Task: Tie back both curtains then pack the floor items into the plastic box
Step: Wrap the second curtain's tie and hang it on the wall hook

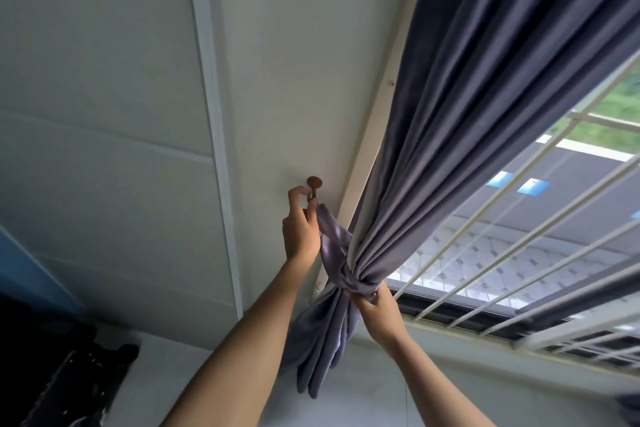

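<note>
A grey-purple curtain (pixel 485 114) hangs at the left side of the window, gathered into a bundle at its lower part. A matching fabric tieback (pixel 334 239) wraps round the bundle and runs up to a brown wall hook (pixel 314 184). My left hand (pixel 300 225) pinches the tieback's end right at the hook. My right hand (pixel 372 298) grips the gathered curtain where the tieback circles it. The curtain's tail (pixel 322 350) hangs below my hands. No plastic box or floor items are in view.
A white wall (pixel 121 80) with a vertical white strip (pixel 214 114) fills the left. White window bars (pixel 519 225) cross the glass at the right. A dark object (pixel 69 381) lies at the bottom left.
</note>
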{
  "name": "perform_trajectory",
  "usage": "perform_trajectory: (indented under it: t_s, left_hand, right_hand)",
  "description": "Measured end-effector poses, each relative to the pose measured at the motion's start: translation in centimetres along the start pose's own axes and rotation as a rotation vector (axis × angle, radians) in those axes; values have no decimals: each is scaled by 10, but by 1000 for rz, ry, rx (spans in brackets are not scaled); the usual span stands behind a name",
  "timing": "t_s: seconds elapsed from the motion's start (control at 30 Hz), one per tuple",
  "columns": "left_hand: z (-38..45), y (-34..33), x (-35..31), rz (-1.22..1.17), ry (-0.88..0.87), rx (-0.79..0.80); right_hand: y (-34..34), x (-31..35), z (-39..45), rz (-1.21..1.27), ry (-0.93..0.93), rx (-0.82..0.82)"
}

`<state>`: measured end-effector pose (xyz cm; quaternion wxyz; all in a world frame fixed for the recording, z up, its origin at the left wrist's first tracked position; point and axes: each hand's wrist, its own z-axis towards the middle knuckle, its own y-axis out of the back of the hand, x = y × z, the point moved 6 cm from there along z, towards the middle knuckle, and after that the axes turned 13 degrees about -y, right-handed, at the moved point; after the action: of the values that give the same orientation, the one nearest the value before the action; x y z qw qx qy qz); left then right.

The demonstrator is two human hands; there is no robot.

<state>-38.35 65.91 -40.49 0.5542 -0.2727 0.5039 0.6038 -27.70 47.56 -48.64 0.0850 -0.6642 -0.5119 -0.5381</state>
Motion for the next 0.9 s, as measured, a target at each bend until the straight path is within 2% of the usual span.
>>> perform_trajectory:
  t_s: [0.23,0.4,0.6,0.67,0.77,0.83,0.9]
  left_hand:
    - [-5,1,4,109,-22,-63]
    - [-8,2,22,64,72,-3]
    - [-46,8,32,172,-14,39]
    - [-80,3,45,188,-35,124]
    - [-118,-17,64,73,133,416]
    - [-128,-34,57,-34,89,618]
    - [-131,-45,45,-79,10,721]
  right_hand:
    - [2,4,-4,-19,-18,-8]
    - [5,5,-10,1,-48,-44]
    - [7,-1,-10,-37,-72,12]
    - [7,-7,-10,-78,-82,37]
    - [8,-16,-8,-178,-74,19]
    - [9,-22,-3,-260,-65,-6]
    - [8,-27,2,-352,-98,-17]
